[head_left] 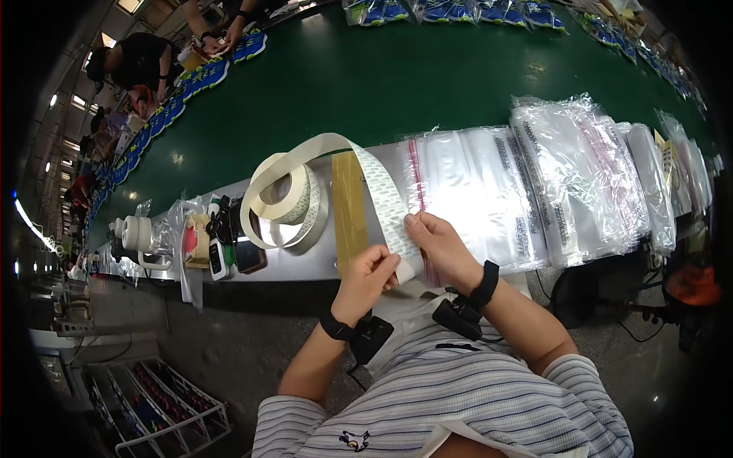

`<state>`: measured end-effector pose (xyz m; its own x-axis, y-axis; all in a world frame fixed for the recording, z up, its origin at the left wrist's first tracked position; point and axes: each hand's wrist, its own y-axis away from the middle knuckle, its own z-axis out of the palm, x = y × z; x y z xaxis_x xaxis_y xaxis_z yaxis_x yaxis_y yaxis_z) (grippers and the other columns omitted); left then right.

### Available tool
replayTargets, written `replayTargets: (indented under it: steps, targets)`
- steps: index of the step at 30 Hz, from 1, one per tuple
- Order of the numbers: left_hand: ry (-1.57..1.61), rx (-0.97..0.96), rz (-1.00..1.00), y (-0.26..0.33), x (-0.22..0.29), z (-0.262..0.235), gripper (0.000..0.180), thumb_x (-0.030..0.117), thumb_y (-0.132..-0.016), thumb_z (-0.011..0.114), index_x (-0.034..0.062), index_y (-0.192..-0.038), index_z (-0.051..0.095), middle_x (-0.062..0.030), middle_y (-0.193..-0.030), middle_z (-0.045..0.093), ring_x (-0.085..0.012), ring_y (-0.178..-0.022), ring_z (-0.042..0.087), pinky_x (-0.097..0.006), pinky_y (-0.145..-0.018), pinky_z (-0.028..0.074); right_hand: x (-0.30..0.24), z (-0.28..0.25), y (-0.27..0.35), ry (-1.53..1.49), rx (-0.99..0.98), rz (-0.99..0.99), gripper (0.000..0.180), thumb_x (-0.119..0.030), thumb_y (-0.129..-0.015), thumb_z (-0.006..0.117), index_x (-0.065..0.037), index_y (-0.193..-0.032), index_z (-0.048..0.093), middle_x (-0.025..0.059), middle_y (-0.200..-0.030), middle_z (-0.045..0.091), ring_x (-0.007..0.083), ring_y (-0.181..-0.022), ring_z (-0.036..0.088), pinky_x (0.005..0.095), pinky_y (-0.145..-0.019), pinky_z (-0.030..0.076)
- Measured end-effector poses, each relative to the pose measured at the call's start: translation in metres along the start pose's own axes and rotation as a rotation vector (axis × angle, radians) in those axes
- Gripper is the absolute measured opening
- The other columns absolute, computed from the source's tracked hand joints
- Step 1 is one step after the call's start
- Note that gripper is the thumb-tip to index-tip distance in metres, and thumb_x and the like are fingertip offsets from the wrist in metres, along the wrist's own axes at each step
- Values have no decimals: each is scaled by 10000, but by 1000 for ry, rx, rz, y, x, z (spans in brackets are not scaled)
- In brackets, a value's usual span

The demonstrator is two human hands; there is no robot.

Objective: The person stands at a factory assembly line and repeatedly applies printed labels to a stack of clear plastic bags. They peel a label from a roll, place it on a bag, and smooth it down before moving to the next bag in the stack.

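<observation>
A long pale strip of printed labels [372, 174] arches up from a label roll [272, 200] and runs down to my hands. My left hand [368, 281] is closed at the lower left edge of the strip's end, the thumb pressed against the fingers. On the strip's other edge, my right hand [449, 248] pinches it between thumb and fingers. The roll stands on the narrow grey table, its loose turns spread around the core. Just right of the strip lies a stack of clear zip bags [469, 191] with a red closure line.
Brown packing tape [349, 206] crosses the table. More clear plastic bags [576, 183] are piled at right. A phone [250, 254], cables and a white fan-like device [137, 234] lie left. Beyond runs a green conveyor belt [305, 84] with blue shoe pieces [206, 76]; people work alongside.
</observation>
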<state>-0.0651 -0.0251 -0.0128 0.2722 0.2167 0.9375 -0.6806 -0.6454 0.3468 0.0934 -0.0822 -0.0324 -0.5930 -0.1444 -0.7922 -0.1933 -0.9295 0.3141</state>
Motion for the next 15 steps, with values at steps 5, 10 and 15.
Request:
replayTargets:
  steps: [5, 10, 15]
  targets:
    - [106, 152, 39, -5, 7, -2, 117, 123, -915, 580, 13, -903, 544, -32, -761, 583, -69, -611, 537, -199, -532, 440, 0, -5, 26, 265, -99, -75, 164, -158, -944, 539, -3, -891, 548, 16, -767, 575, 74, -732, 527, 270, -644, 456]
    - [-901, 542, 735, -4, 29, 15, 185, 46, -827, 661, 11, -994, 589, -92, -959, 595, -103, -697, 567, -222, -623, 474, -2, -10, 18, 629, 75, -229, 77, -80, -876, 595, -5, -887, 605, 67, -776, 589, 138, -681, 549, 287, -623, 446]
    - [-323, 271, 386, -9, 13, 12, 214, 93, -836, 667, 17, -1033, 635, -89, -960, 613, -135, -745, 584, -257, -622, 463, -5, 4, 11, 657, 63, -516, 69, -60, -825, 645, 1, -858, 649, 90, -756, 581, 214, -648, 560, 302, -609, 455]
